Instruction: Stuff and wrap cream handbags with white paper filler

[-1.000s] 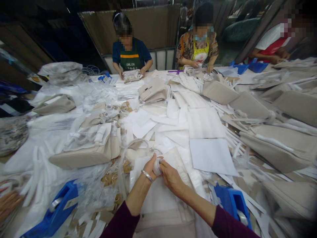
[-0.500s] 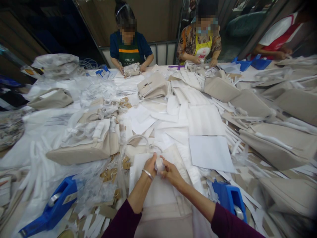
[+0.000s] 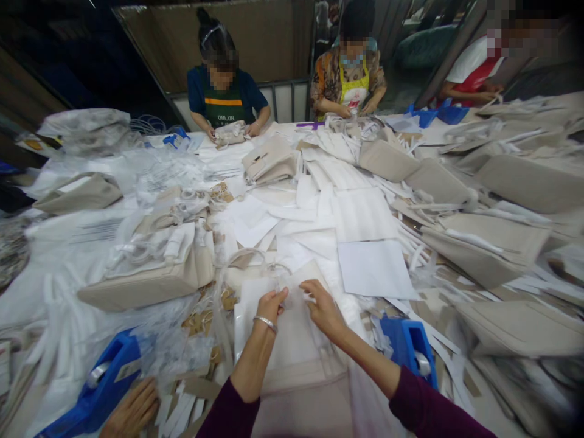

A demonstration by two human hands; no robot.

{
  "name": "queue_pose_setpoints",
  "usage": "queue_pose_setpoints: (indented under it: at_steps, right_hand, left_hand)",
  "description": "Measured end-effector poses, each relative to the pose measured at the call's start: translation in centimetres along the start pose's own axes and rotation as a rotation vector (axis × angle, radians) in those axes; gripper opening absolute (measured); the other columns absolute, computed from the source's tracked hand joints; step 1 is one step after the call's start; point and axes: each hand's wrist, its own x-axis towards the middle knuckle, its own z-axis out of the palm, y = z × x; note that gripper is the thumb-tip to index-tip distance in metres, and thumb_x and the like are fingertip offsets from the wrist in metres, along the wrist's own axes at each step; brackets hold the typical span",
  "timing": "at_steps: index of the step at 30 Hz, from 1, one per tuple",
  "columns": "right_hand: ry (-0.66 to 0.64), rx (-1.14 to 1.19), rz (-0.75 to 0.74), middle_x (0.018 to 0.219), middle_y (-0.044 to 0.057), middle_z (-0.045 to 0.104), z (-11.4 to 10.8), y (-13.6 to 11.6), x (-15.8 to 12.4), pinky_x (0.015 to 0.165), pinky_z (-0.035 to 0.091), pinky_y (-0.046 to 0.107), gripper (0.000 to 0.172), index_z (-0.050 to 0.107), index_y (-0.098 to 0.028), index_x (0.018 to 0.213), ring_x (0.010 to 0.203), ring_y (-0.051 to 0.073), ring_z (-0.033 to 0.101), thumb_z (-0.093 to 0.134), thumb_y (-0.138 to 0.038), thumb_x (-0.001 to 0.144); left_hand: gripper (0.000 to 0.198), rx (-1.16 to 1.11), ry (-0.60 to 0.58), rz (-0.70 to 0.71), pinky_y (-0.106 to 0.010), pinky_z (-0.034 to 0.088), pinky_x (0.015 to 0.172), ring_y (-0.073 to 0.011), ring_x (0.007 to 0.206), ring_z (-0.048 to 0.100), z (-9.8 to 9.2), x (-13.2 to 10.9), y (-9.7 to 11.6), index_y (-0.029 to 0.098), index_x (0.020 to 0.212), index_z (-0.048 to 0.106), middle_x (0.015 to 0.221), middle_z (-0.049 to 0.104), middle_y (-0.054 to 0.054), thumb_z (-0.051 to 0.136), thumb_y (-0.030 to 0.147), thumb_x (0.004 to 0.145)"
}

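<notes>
A beige handbag [image 3: 305,404] lies flat in front of me, a white sheet [image 3: 250,310] over its upper part and its strap loop [image 3: 222,304] at the left. Above it, my left hand [image 3: 270,307] is closed in a pinch. Whatever sits between thumb and fingers is too small and pale to make out. My right hand [image 3: 325,310] hovers just to the right, apart from the left, with its fingers bent and parted and nothing visible in them. Translucent wrapping lies under both hands.
Blue tape dispensers stand left [image 3: 107,377] and right [image 3: 410,350]. Another person's hand [image 3: 134,407] rests by the left one. Beige bags [image 3: 146,280] lie on both sides, among paper strips and plastic. Across the table, several people work.
My hands have drawn apart; the right fingers have loosened from the pale wrapped piece both held. Another person's hand has entered at lower left. The view has shifted slightly.
</notes>
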Motion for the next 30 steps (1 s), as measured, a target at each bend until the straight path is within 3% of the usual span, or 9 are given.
queue_pose_setpoints:
  at_steps: [3,6,9,12,15,17,20,24,30]
  right_hand:
    - [0.112,-0.067,0.274,0.094,0.003,0.057,-2.6,0.3,-1.7,0.072,0.044,0.029,0.033,0.052,-0.019,0.098,0.077,0.014,0.054,0.047,-0.009,0.067]
    - [-0.071,0.017,0.586,0.071,-0.003,0.057,-3.5,0.2,-3.2,0.054,0.042,0.024,0.031,0.048,-0.016,0.097,0.054,0.01,0.052,0.053,-0.011,0.066]
    - [-0.191,0.068,0.727,0.062,-0.006,0.054,-2.8,-0.1,-3.7,0.04,0.033,0.021,0.034,0.046,-0.015,0.098,0.04,0.007,0.046,0.06,-0.014,0.067]
    - [-0.232,-0.062,0.749,0.051,-0.009,0.051,-1.9,-0.1,-3.6,0.034,0.028,0.02,0.038,0.049,-0.016,0.091,0.033,0.007,0.041,0.07,-0.019,0.06]
    - [-0.294,-0.186,0.718,0.037,-0.01,0.042,-1.5,0.1,-4.0,0.032,0.026,0.02,0.025,0.049,-0.018,0.068,0.029,0.008,0.037,0.071,-0.018,0.057]
    - [-0.29,-0.149,0.716,0.032,-0.009,0.038,-1.4,-0.1,-4.9,0.031,0.027,0.02,0.021,0.044,-0.019,0.061,0.027,0.008,0.036,0.065,-0.02,0.062]
    - [-0.17,0.071,0.75,0.034,-0.009,0.041,-1.4,-1.0,-6.9,0.031,0.032,0.02,0.015,0.04,-0.021,0.072,0.026,0.01,0.04,0.055,-0.022,0.069]
    - [-0.073,0.439,0.689,0.053,-0.006,0.054,-0.6,-2.4,-9.3,0.04,0.045,0.023,0.03,0.039,-0.02,0.085,0.042,0.015,0.059,0.057,-0.031,0.065]
    - [-0.03,0.523,0.518,0.066,-0.003,0.053,0.9,-1.4,-10.7,0.045,0.048,0.023,0.033,0.046,-0.017,0.078,0.051,0.015,0.063,0.061,-0.041,0.061]
  left_hand:
    - [0.037,0.009,-0.009,-0.055,-0.02,0.014,0.036,-0.0032,0.038,0.028,-0.1,-0.2,-0.2,0.014,0.067,0.058,0.051,0.05,0.004,0.08,0.039,0.052]
    - [0.036,0.028,-0.061,-0.084,-0.02,0.015,0.033,-0.0016,0.032,0.023,-0.1,-0.9,-0.1,0.013,0.072,0.057,0.051,0.054,0.005,0.077,0.039,0.058]
    - [0.034,-0.004,-0.072,-0.083,-0.018,0.02,0.032,-0.0003,0.031,0.027,0.3,-1.8,0.0,0.013,0.081,0.058,0.064,0.063,0.001,0.076,0.036,0.063]
    - [0.039,-0.02,0.044,-0.125,-0.017,0.034,0.036,-0.0034,0.036,0.043,0.9,-2.6,-0.2,0.014,0.091,0.056,0.068,0.065,0.0,0.077,0.031,0.063]
    - [0.043,-0.046,0.132,-0.149,-0.019,0.042,0.041,-0.0077,0.041,0.053,1.2,-3.2,-0.6,0.015,0.1,0.053,0.067,0.065,-0.001,0.076,0.03,0.067]
    - [0.041,-0.087,0.101,-0.141,-0.019,0.043,0.042,-0.0089,0.043,0.056,1.2,-3.6,-0.8,0.015,0.101,0.052,0.071,0.067,-0.003,0.073,0.032,0.07]
    - [0.043,-0.174,0.012,-0.112,-0.022,0.048,0.046,-0.0127,0.051,0.062,1.1,-4.2,-0.9,0.016,0.104,0.051,0.079,0.068,-0.007,0.071,0.037,0.072]
    - [0.045,-0.303,-0.002,-0.066,-0.03,0.053,0.056,-0.0162,0.057,0.064,1.5,-5.0,-1.4,0.018,0.108,0.047,0.08,0.067,-0.007,0.069,0.036,0.074]
    - [0.011,-0.435,-0.079,-0.019,-0.03,0.054,0.062,-0.0154,0.061,0.063,2.3,-6.9,-5.5,0.018,0.091,0.049,0.079,0.065,-0.005,0.055,0.017,0.081]
